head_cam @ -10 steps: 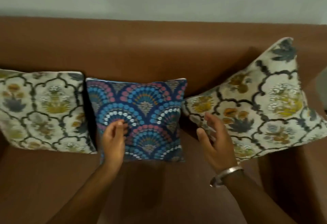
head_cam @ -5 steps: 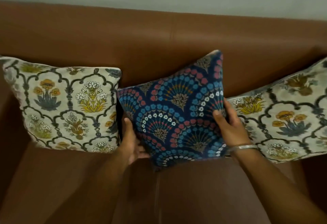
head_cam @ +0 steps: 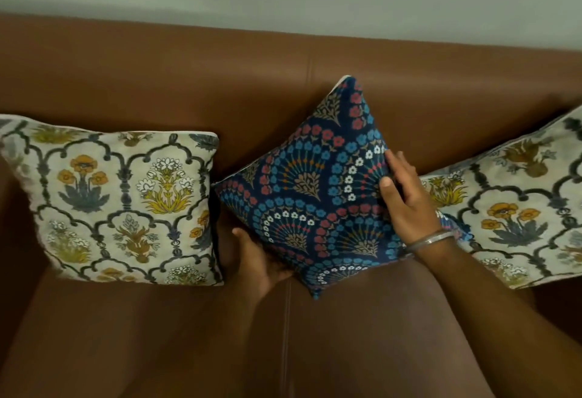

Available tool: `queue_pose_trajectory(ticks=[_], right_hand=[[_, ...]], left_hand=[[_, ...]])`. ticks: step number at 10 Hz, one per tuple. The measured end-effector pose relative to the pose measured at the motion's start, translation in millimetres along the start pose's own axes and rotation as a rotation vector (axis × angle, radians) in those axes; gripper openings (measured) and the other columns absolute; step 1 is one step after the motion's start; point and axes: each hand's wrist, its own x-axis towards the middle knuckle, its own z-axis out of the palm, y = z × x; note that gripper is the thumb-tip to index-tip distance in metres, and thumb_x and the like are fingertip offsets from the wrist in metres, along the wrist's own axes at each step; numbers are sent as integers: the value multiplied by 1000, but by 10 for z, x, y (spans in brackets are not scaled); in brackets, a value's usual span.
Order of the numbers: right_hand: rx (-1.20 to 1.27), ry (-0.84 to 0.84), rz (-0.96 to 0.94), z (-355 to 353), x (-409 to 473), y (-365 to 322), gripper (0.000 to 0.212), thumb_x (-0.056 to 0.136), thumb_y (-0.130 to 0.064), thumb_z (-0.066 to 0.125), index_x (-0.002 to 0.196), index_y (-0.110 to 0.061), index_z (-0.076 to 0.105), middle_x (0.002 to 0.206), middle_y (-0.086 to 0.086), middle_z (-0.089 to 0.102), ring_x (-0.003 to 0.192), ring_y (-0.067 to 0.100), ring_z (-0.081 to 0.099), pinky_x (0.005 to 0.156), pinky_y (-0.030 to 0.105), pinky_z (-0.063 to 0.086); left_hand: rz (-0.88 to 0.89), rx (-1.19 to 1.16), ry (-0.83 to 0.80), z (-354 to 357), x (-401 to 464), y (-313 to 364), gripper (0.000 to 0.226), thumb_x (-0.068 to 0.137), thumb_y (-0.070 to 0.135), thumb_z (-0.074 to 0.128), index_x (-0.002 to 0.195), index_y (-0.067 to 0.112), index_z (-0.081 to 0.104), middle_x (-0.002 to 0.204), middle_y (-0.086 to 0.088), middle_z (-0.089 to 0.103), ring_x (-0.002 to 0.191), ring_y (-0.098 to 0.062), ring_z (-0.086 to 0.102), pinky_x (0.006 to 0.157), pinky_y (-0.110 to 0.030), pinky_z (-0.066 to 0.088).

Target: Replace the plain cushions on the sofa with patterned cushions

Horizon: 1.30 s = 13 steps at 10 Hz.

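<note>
On the brown leather sofa [head_cam: 441, 89], between two cream floral square cushions [head_cam: 126, 205] [head_cam: 516, 215], the navy fan-patterned cushion [head_cam: 315, 196] stands tilted on a corner, my left hand [head_cam: 261, 259] cupping its lower-left edge, my right hand [head_cam: 406, 199] fingers [head_cam: 398, 161] gripping its right edge.

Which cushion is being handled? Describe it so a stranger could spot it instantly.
Look at the brown leather sofa against the pale wall: three square patterned cushions lean on its backrest. The middle one, the dark blue cushion with red, blue and white fan motifs, is held between both hands. Unlike the two cream floral cushions beside it, it stands on a corner like a diamond.
</note>
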Motion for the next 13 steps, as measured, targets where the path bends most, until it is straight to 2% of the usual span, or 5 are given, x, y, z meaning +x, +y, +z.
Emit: queue_pose_trajectory(ticks=[2,4,6,8,13], right_hand=[[-24,232,-251,807,-687,-545,45,96,-33,50,138,-17,48,145,8,49,137,22,42,112,38,37],[354,-79,336,2578,-758,-1266,65,94,-34,57,151,-18,29,155,7,38,139,20,39,109,35,36],[435,72,571,3606,-283,-1481,64,95,-54,44,152,-27,29,157,8,38,141,33,38,113,47,33],[360,61,204,3300,-446,-1973,46,98,-47,45,142,-35,46,136,-18,53,124,-4,51,87,2,40],[-538,-53,-76,3234,-383,-2211,64,95,-57,22,155,-36,14,166,5,15,151,31,18,117,60,20]], left_hand=[[567,664,220,-928,-585,569,60,80,78,51,110,28,67,115,-7,73,96,-18,68,82,-40,55],[899,827,747,-2632,-1013,2193,51,92,57,44,126,22,58,106,3,64,101,-26,63,75,-34,48],[355,674,259,-3036,-782,3287,75,83,84,23,142,43,43,139,6,50,122,-25,54,91,-39,43],[-66,258,-22,-3259,-607,2937,101,47,105,30,117,41,63,139,1,54,123,-34,52,87,-62,49],[323,199,225,-2886,-723,2504,103,78,88,20,152,20,37,155,-13,44,138,-35,45,100,-42,41]])
